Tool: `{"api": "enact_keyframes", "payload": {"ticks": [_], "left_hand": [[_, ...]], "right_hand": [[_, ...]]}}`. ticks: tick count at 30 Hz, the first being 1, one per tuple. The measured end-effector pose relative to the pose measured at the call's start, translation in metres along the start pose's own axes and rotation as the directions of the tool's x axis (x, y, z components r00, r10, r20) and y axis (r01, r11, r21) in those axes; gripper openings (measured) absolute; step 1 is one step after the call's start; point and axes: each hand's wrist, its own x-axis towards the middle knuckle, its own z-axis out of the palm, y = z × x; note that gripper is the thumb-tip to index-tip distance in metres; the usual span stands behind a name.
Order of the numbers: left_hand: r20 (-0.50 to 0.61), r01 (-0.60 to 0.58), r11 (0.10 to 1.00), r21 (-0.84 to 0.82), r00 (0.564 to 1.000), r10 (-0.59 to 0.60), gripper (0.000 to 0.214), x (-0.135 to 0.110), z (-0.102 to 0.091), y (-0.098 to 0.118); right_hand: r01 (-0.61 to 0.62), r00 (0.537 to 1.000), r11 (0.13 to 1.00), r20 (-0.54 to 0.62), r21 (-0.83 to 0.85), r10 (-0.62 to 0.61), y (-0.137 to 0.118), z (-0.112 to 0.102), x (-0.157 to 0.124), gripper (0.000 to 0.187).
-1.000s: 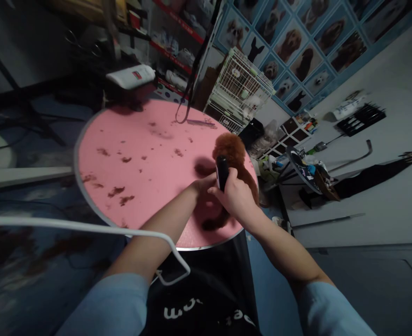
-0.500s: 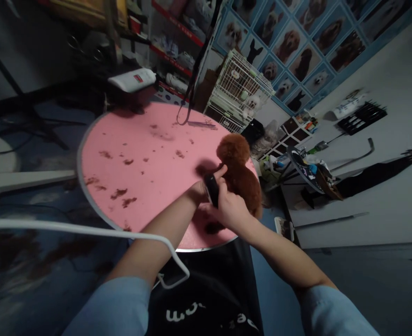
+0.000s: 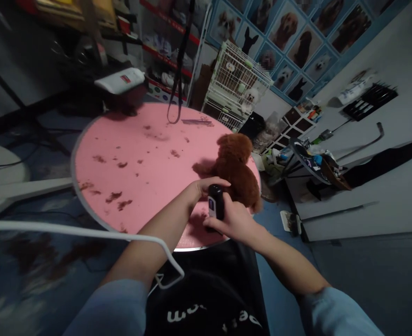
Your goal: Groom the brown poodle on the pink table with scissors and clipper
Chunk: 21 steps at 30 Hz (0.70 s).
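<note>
A brown curly-coated dog (image 3: 239,175) is on the right side of the round pink grooming table (image 3: 150,172), with one leg stretched out to the left. My right hand (image 3: 237,219) is closed around a black electric hair clipper (image 3: 216,203), which stands nearly upright and shows a pale label. My left hand (image 3: 208,185) is against the dog's near side, just behind the clipper. Its top digit lies along the coat, and the hand looks curled around part of the dog; the other fingers are largely hidden. The clipper's blade end cannot be made out.
Tufts of brown hair (image 3: 114,196) are scattered over the table. A black loop strap (image 3: 174,109) hangs above its far edge, near a thin grooming tool (image 3: 197,122). A white bottle (image 3: 122,80) is at the far left. A white bent bar (image 3: 87,232) crosses in front of my left forearm.
My right hand has turned the clipper more upright and moved it slightly down. My left hand sits lower on the dog. The dog's head has shifted, and its outstretched leg now shows.
</note>
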Motion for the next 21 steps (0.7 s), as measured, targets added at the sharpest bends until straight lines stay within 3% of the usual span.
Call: {"api": "enact_keyframes", "payload": {"ticks": [3,6,11,12,14,17,20,21], "left_hand": [[0.082,0.075,0.996,0.044,0.993,-0.079,0.024,0.008,0.006,0.0],[0.129,0.029,0.994,0.105,0.991,-0.043,0.039,0.013,0.01,-0.002],[0.16,-0.019,0.993,0.117,0.987,0.0,0.041,0.012,0.012,-0.009],[0.154,-0.002,0.993,0.116,0.988,-0.016,0.043,0.01,0.011,-0.011],[0.102,0.036,0.99,0.136,0.994,-0.05,0.045,0.008,0.011,-0.016],[-0.034,0.066,0.976,0.209,0.998,-0.06,0.047,0.006,0.01,-0.02],[-0.131,0.069,0.966,0.25,0.991,-0.037,0.055,0.005,0.014,-0.022],[-0.149,0.057,0.967,0.249,0.989,-0.02,0.057,0.005,0.016,-0.021]], "right_hand": [[0.025,0.977,0.986,-0.212,0.165,0.011,0.022,-0.024,-0.01,0.05],[0.064,0.933,0.983,-0.36,0.172,0.002,0.042,-0.039,-0.011,0.039],[0.165,0.983,0.949,-0.12,0.267,-0.137,0.052,-0.01,-0.022,0.04],[0.202,0.978,0.917,-0.112,0.343,-0.174,0.054,-0.003,-0.029,0.04],[0.279,0.958,0.815,-0.204,0.509,-0.2,0.063,0.008,-0.044,0.039],[0.393,0.876,0.687,-0.477,0.612,-0.075,0.078,0.01,-0.058,0.038],[0.413,0.737,0.733,-0.671,0.541,0.08,0.086,0.004,-0.049,0.044],[0.401,0.718,0.749,-0.689,0.527,0.1,0.085,0.004,-0.043,0.043]]}}
